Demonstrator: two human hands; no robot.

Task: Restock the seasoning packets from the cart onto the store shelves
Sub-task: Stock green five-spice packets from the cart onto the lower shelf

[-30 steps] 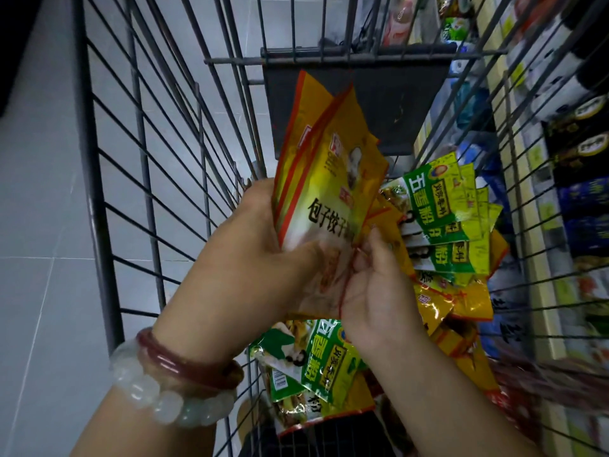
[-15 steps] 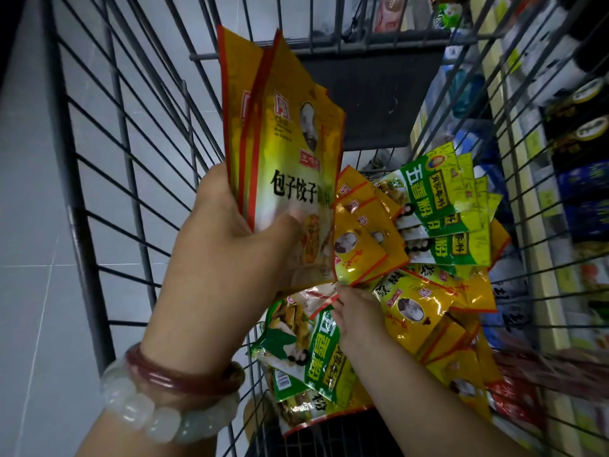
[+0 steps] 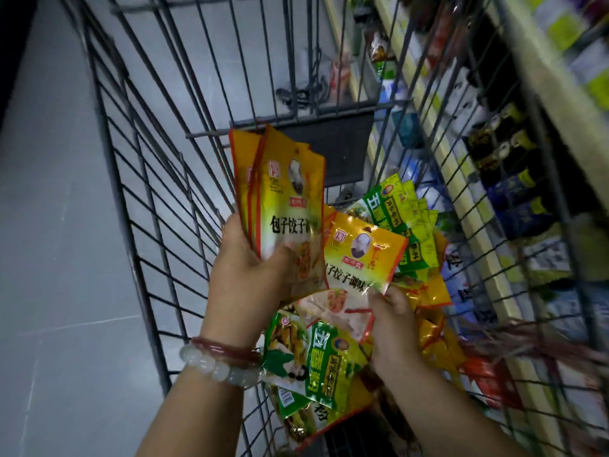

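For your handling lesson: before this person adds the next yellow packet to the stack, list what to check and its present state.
1. Left hand grips the yellow stack firmly: ok.
2. Right hand pinches the single yellow packet at its lower edge: ok.
3. Single packet faces the same way as the stack: ok.
4. Packet lifted clear of the green packets: cannot tell.
5. Shelf slot free: cannot tell.
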